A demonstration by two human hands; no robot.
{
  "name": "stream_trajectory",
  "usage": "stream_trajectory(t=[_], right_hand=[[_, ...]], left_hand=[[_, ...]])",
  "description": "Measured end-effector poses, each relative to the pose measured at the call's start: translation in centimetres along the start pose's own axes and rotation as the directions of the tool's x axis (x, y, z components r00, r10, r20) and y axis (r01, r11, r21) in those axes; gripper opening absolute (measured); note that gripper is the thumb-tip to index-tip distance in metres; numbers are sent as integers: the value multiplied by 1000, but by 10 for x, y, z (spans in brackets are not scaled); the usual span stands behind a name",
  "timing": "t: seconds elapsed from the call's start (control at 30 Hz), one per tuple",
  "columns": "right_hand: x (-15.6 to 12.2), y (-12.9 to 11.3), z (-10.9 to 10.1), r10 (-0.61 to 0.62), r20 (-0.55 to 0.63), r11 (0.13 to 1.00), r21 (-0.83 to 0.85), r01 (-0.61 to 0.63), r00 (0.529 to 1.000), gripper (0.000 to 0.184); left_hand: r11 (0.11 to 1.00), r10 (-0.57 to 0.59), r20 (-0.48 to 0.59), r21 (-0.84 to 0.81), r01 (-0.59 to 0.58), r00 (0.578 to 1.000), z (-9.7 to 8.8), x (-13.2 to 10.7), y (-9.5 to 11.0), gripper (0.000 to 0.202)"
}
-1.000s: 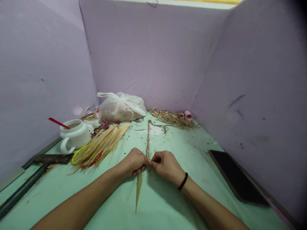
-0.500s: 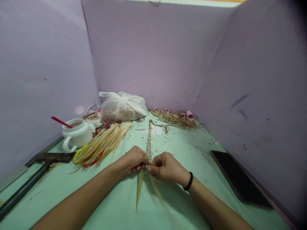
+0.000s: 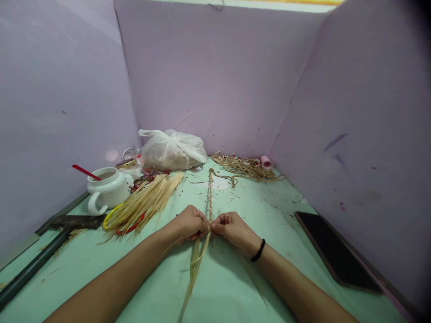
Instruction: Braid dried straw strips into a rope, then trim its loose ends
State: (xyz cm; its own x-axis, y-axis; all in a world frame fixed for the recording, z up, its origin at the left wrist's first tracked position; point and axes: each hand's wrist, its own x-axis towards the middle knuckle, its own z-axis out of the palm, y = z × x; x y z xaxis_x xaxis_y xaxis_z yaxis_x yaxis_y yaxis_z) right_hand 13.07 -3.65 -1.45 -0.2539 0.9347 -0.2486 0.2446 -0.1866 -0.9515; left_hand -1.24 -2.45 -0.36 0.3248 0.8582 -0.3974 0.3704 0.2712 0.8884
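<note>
A thin braided straw cord runs along the table toward me and ends between my fingertips. My left hand pinches the near end of the braid from the left. From the right, my right hand pinches the same spot, thumb and forefinger pressed together. Loose flat straw strands hang from under the left fingers toward me. Another strand trails below the right hand, blurred. The fingertips nearly touch and hide how the strands cross there.
At left are a white mug with a red stick, a bundle of straw strips and a hammer. A tied plastic bag and a heap of braided cord lie at the back. A dark phone rests on the right.
A strand that hung below my right hand now lies to the left, beside the other loose strand. My right hand has shifted slightly left, its fingertips closer to the left hand's.
</note>
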Motion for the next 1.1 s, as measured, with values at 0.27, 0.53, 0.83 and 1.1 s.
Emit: stream_trajectory(t=[0.27, 0.53, 0.83, 1.1], right_hand=[[3, 6, 2, -24, -51, 992, 124, 30, 998, 8], [2, 4, 4, 11, -66, 982, 187, 1, 998, 10], [0, 0, 6, 76, -77, 987, 144, -65, 994, 7], [-2, -1, 6, 95, -7, 971, 223, -91, 995, 6]], left_hand=[[996, 21, 57, 89, -26, 998, -7, -3, 4, 6], [991, 33, 74, 129, -42, 997, -13, -5, 5, 9], [978, 3, 160, 207, -36, 987, -29, 0, 0, 15], [900, 125, 70, 412, -143, 990, -2, -17, 7, 13]])
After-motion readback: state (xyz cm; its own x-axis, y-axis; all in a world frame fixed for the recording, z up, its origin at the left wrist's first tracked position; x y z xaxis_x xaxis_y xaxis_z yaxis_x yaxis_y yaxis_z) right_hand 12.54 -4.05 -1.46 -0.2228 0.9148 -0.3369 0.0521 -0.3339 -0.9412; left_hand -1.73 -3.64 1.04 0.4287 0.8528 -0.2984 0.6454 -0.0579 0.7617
